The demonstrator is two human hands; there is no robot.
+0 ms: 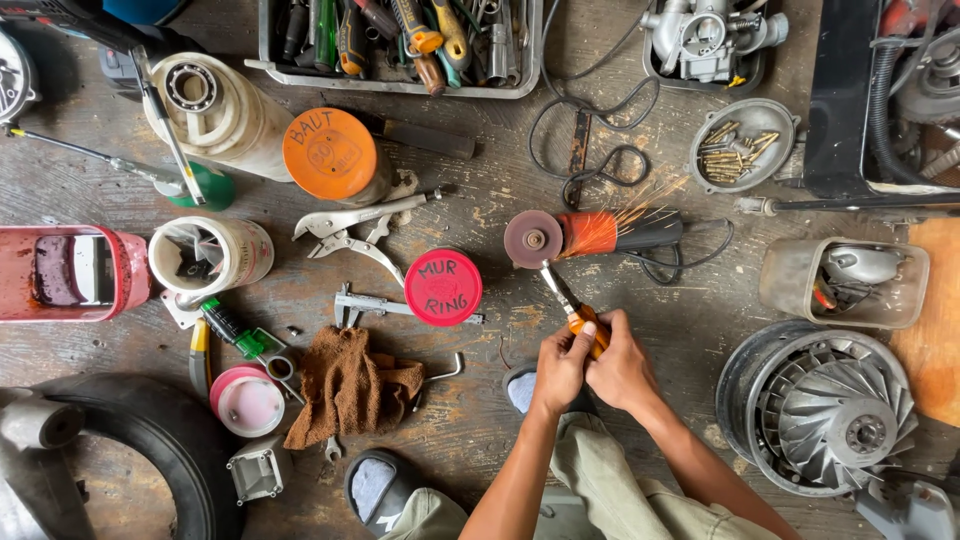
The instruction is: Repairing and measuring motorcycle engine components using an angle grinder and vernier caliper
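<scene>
A screwdriver (pixel 570 305) with orange handle is held by both hands — the left hand (pixel 562 366) is closed around the handle end from the left, and the right hand (pixel 622 368) is wrapped on it from the right, fingers narrow and tight. The metal tip is pressed against the disc of an angle grinder (pixel 590 235), which lies on the wooden floor (pixel 480 430) just above the hands. Sparks (pixel 650 200) are thrown out to the upper right of the grinder, so the disc is judged to be turning and the grinding of the tip is in progress, not finished. How much of the tip is already shaped cannot be told; it is too small.

All other places are given rel. to the grinder. Left of it and a bit lower, a red lid (pixel 443 287) is seen, with a caliper (pixel 375 303) partly under it and locking pliers (pixel 355 228) just above. Further lower left a brown rag (pixel 350 385) is lying. Upper right of the grinder a small metal dish w/ brass parts (pixel 742 145) is placed, and lower right a finned fan wheel (pixel 820 405). Straight above, a tray of hand tools (pixel 400 45) is standing — untouched at this moment.
</scene>
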